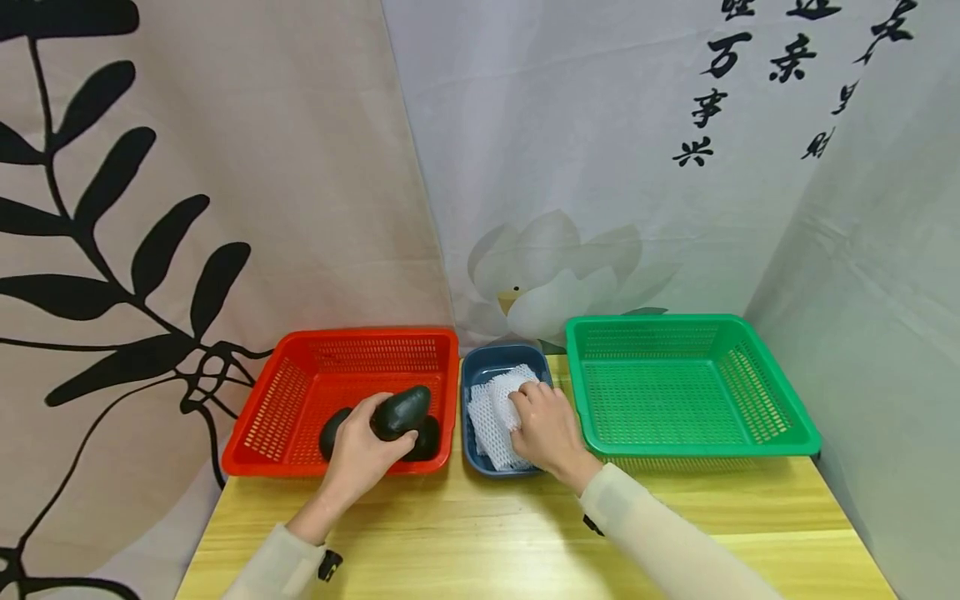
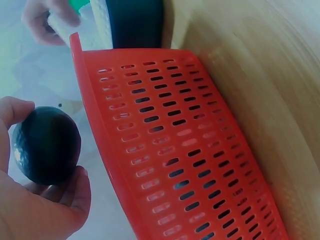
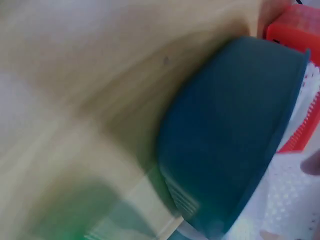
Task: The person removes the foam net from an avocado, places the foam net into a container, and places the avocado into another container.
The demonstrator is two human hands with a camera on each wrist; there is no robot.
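Observation:
My left hand (image 1: 365, 450) holds a dark green avocado (image 1: 402, 412) above the red basket (image 1: 255, 417), thumb on one side and fingers on the other. In the left wrist view the same avocado (image 2: 47, 145) sits between thumb and fingers, level with the basket's rim. More avocados (image 1: 427, 439) lie in the red basket, partly hidden by the hand. Over the small blue tray (image 1: 471, 454), my right hand (image 1: 551, 425) pinches a white foam net sleeve (image 1: 507, 392). Other white net sleeves (image 1: 491, 425) lie beneath it in the tray.
A green basket (image 1: 690, 450) stands at the right of the wooden table (image 1: 465, 533), with the blue tray between it and the red one. A printed cloth (image 1: 315, 167) hangs right behind the containers. Both baskets have raised walls.

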